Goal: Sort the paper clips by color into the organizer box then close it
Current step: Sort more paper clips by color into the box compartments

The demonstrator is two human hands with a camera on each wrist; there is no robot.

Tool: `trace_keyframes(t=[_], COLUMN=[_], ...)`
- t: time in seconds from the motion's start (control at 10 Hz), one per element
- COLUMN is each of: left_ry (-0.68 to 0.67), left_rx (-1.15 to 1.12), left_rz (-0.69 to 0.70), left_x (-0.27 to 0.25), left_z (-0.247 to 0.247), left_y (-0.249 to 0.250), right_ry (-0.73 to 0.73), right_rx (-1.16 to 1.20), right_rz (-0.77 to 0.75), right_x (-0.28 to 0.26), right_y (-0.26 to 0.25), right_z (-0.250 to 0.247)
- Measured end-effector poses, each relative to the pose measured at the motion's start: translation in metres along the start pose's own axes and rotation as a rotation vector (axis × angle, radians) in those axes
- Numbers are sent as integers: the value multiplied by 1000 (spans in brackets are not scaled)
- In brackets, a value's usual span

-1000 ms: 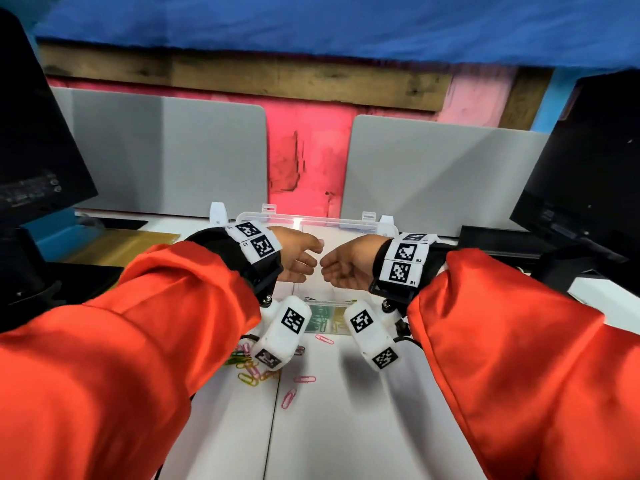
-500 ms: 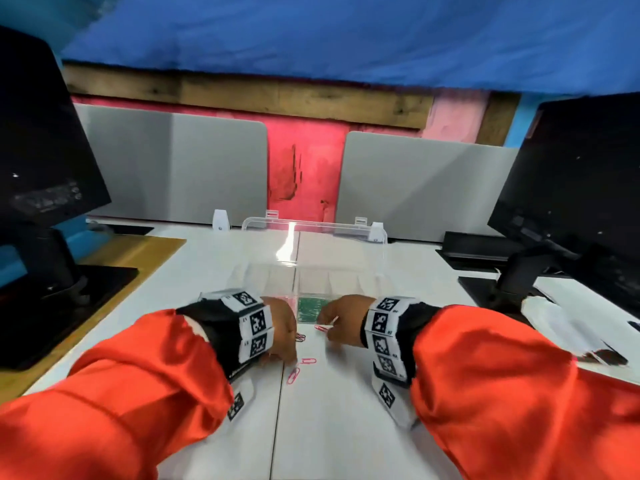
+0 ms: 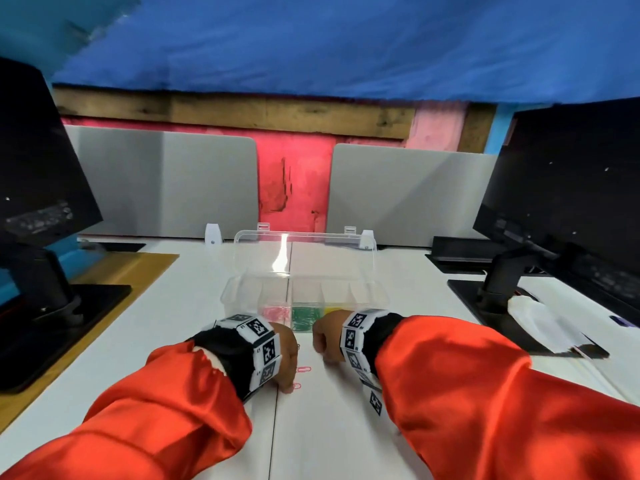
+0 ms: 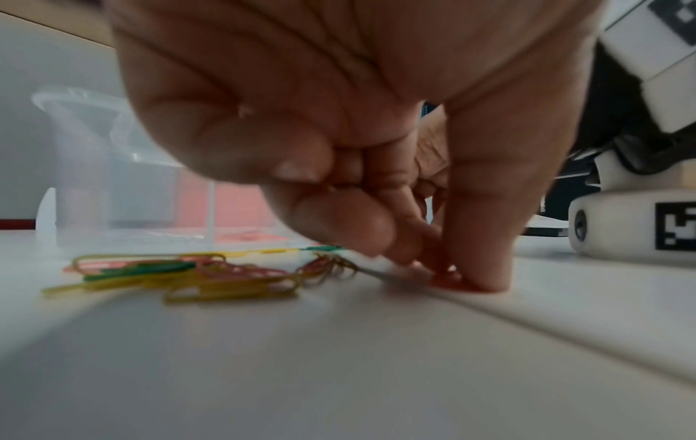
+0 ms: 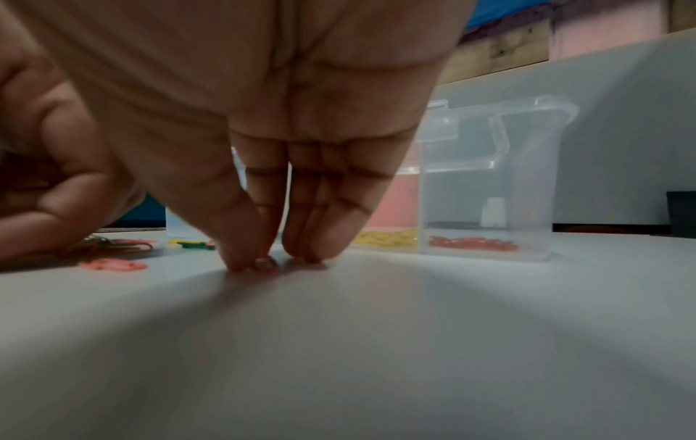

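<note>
The clear organizer box [image 3: 242,292] stands open on the white table, its lid [image 3: 304,244] upright behind it. Pink, green [image 3: 304,315] and yellow clips lie in its front compartments; the right wrist view shows yellow [image 5: 388,238] and red clips [image 5: 471,242]. My left hand [image 3: 285,351] is down on the table before the box, thumb and curled fingers pinching a pink paper clip [image 4: 452,282]. A mixed pile of loose clips [image 4: 188,277] lies beside it. My right hand [image 3: 325,341] rests close by, its straight fingertips [image 5: 263,263] on the bare table.
Two loose pink clips [image 3: 304,370] lie between the hands. Black monitors on stands flank the table at left [image 3: 41,174] and right [image 3: 561,202]. Grey divider panels [image 3: 166,185] stand behind the box. A white cloth [image 3: 540,320] lies at the right.
Both hands have dropped from above the box to the table in front of it. The left fingers have come together on a pink clip.
</note>
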State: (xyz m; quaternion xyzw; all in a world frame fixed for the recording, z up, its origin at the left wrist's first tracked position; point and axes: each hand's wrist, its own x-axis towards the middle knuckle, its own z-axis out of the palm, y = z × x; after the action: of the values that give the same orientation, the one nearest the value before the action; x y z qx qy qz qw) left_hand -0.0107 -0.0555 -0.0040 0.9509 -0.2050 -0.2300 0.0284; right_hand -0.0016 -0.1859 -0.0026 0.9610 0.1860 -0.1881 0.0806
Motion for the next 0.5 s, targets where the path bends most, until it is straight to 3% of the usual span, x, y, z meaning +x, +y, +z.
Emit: trace_keyframes(t=[0.1,0.2,0.3,0.5], left_ry=[-20,45,77,334], left_rx=[40,-12,-101,-326], left_rz=[-50,-60,-12,-103], left_x=[0,0,-7,-14], left_z=[2,2,-2,-7], left_y=[3,4,6,-15], right_ry=[-43,-49,35,83], right_rx=[7,66,119,107], right_rz=[13,2,19,98], right_x=[1,1,1,-1], right_y=[0,2,6,7], right_z=[-1,0,2,6])
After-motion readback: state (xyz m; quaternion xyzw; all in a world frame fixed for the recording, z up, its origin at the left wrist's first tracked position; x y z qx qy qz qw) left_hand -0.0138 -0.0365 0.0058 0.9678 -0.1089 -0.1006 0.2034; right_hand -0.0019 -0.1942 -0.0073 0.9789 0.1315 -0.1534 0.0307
